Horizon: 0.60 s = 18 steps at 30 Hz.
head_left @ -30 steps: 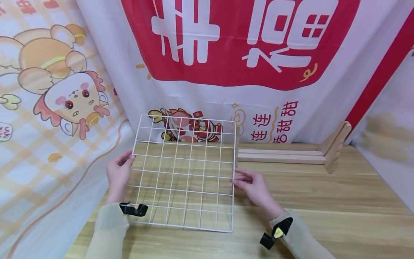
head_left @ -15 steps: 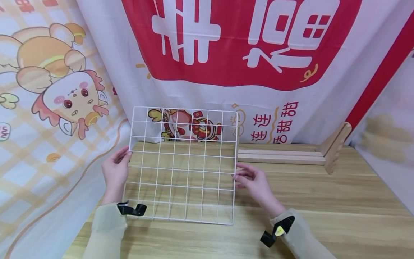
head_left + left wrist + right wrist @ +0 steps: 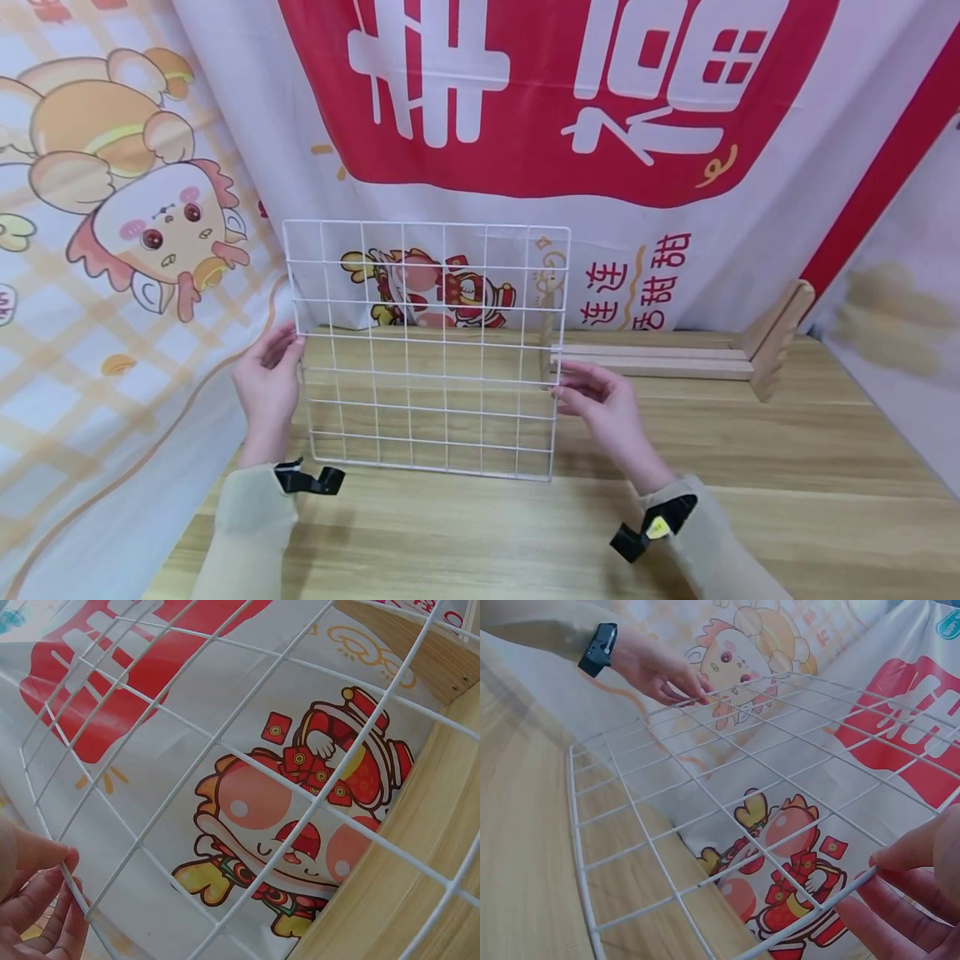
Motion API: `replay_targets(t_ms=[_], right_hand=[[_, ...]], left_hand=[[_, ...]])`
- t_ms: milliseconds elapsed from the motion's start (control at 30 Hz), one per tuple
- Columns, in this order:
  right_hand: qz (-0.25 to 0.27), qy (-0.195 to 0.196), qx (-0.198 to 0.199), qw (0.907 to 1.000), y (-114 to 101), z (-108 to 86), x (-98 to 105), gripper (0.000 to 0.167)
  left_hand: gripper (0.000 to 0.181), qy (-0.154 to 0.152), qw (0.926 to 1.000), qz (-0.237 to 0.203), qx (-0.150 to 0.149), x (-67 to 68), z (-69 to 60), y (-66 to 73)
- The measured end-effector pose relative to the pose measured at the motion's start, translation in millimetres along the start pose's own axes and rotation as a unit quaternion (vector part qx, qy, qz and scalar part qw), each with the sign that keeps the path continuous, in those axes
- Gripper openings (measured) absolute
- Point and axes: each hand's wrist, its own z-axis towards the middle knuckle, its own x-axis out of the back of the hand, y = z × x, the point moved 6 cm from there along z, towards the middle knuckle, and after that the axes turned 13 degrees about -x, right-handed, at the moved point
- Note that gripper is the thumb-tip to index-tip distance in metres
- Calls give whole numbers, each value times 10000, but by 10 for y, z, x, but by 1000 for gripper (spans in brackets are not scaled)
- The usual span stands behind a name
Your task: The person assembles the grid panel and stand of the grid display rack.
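- Head view: the white wire grid panel (image 3: 446, 342) shows its full outline, held up between the two hands and leaning over the wooden tabletop (image 3: 750, 450); whether its lower edge touches the wood cannot be told.
- The panel's right side crosses in front of the left end of the wooden stand (image 3: 660, 367), against the printed backdrop cloth (image 3: 525, 183).
- Tabletop stretches nearer than the panel's lower edge and to the right; on the left, the plaid cartoon cloth (image 3: 112, 358) hangs just beside the left hand (image 3: 267, 383).
- The left hand pinches the panel's left side wire; the right hand (image 3: 603, 404) pinches the opposite side wire, slightly lower. Both forearms, in beige sleeves (image 3: 247, 533), reach in from the bottom and are cut off there.
- Left wrist view: the left hand is cut off at the left border, its thumb and fingers pressed together on the outer wire. The panel runs past the frame, so its far corners are out of sight.
- Right wrist view: the right hand is cut off at the right border, thumb and fingers clamped on the edge wire. Across the panel, the left hand's gripping fingertips are hard to make out.
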Motion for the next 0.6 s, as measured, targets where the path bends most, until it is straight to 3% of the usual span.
replay_targets(t_ms=[400, 600], right_hand=[[31, 195, 551, 9983, -98, -52, 66, 32], [-338, 377, 868, 9949, -118, -84, 77, 27]], left_hand=[[25, 242, 9977, -631, -32, -8, -34, 131], [24, 347, 9964, -752, -197, 5, -45, 161]])
